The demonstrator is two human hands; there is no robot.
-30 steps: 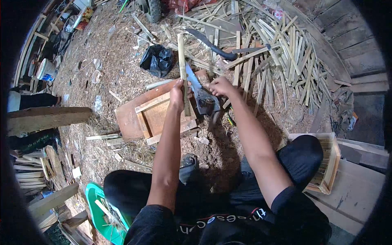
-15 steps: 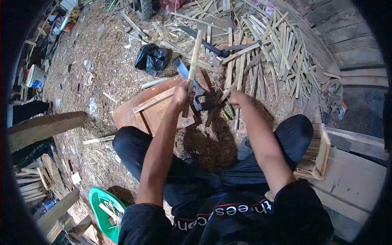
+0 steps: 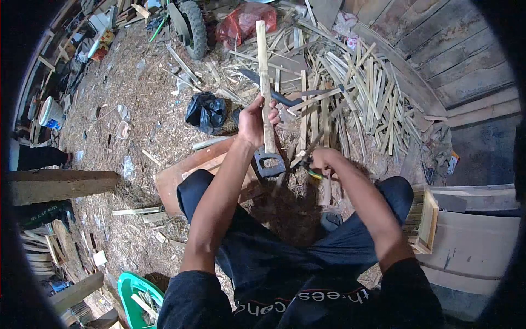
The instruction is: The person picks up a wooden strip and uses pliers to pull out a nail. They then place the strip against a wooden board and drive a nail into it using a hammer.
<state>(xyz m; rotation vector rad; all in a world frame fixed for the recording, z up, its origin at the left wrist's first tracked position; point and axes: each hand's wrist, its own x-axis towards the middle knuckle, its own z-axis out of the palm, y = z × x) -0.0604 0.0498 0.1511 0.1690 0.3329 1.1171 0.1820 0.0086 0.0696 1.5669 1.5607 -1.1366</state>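
Upright in the middle of the head view is a long pale wooden strip (image 3: 264, 60), with my left hand (image 3: 255, 122) wrapped round its lower part. Just below the strip's lower end lies the dark handle of a saw (image 3: 269, 164). My right hand (image 3: 323, 159) is closed near the ground to the right of the saw, on something dark that I cannot make out. A yellow-green item (image 3: 314, 174) shows just under it. Left of the saw, a brown wooden board (image 3: 170, 183) rests partly behind my left knee.
A big pile of thin wooden strips (image 3: 378, 104) covers the upper right. A black plastic bag (image 3: 206, 112), a red bag (image 3: 241, 23) and a tyre (image 3: 192, 30) are farther off. A green basin (image 3: 127, 290) stands lower left, a wooden crate (image 3: 427, 222) at the right.
My left hand has moved slightly right and stands the strip more upright. The saw's handle now shows more fully below it. My right hand is lower. The view has tilted up a little.
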